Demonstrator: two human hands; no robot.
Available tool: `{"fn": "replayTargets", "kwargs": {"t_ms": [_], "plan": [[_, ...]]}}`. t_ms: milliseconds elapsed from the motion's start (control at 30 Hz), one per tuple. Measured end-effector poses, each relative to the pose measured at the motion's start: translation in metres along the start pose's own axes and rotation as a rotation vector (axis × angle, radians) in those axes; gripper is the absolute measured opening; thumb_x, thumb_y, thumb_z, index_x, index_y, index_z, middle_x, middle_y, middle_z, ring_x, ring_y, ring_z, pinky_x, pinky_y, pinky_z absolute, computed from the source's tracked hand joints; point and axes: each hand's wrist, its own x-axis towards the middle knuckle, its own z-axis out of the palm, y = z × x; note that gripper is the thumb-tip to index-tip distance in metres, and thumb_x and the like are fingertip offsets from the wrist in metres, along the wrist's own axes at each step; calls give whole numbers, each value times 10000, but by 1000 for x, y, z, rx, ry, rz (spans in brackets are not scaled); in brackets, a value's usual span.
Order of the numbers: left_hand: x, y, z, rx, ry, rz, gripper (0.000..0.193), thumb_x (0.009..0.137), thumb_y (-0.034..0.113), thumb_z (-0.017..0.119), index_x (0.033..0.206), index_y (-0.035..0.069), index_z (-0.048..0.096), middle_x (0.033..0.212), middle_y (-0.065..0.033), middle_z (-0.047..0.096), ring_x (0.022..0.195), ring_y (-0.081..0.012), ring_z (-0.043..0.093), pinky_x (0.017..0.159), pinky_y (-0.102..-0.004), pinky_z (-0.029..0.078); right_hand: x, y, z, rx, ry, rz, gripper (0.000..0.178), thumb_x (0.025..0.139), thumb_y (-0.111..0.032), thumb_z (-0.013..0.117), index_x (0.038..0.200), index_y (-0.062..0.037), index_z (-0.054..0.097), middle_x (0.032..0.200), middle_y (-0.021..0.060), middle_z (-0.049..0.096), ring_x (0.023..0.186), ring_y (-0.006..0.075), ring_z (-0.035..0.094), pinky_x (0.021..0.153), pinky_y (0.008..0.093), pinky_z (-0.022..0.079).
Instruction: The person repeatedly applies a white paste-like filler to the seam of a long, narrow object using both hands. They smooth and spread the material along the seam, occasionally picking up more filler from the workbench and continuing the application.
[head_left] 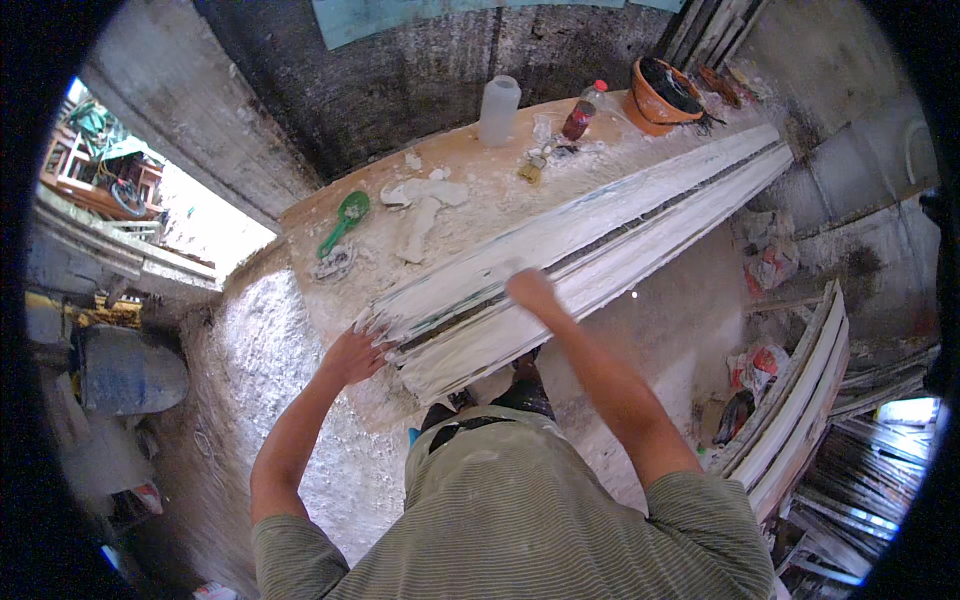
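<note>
A long, narrow form coated in white plaster (640,237), with a dark groove along its middle, lies slantwise from the near left to the far right. My left hand (355,356) rests at its near left end, fingers spread and dusted white. Over the middle of the form is my right hand (532,291), curled closed and slightly smeared by motion. Whatever it may hold is hidden. Left of the form lie a green scoop (346,224) and a branching lump of white plaster (425,200) on the dusty tabletop (310,215).
Along the table's back stand a translucent plastic container (499,112), a bottle of dark red liquid (578,120) and an orange bucket (656,108) with black stuff inside. A brush (533,168) lies in front. Long white strips (795,400) lean at right; a blue drum (133,370) is at left.
</note>
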Motion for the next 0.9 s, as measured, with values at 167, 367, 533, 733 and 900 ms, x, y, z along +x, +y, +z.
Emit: {"fn": "replayTargets", "kwargs": {"t_ms": [167,367,533,733,900], "plan": [[49,14,-35,-96,-39,37,479,987,437,421,1444,302,468,1557,-52,370,1420,-266,358,1158,-473,286,-24,-110,41,270,-337,-147,358,879,-214,489,972,49,714,980,271,693,950,393,689,813,510,535],[147,48,-55,-155,210,152,471,978,478,434,1384,267,548,1469,-93,482,1353,-297,441,1110,-488,340,20,-5,31,168,-161,-209,295,853,-219,512,841,5,704,898,251,691,870,420,678,769,557,525],[253,85,-90,-163,266,225,475,983,449,427,1401,250,532,1498,-142,431,1376,-330,403,1129,-506,317,55,163,-6,424,74,77,419,917,-336,497,931,29,703,929,249,690,858,434,665,803,519,504],[303,108,-109,-145,230,148,520,974,409,450,1449,196,456,1482,-158,442,1358,-358,424,1104,-571,330,35,200,-54,678,548,328,380,876,-355,576,952,-18,736,940,217,710,859,407,671,813,498,512],[267,89,-97,-94,104,158,527,976,400,447,1453,176,445,1503,-125,428,1370,-329,420,1139,-540,299,21,159,-27,-198,97,142,183,762,-197,613,739,-81,752,759,159,702,783,372,659,730,506,534]]}}
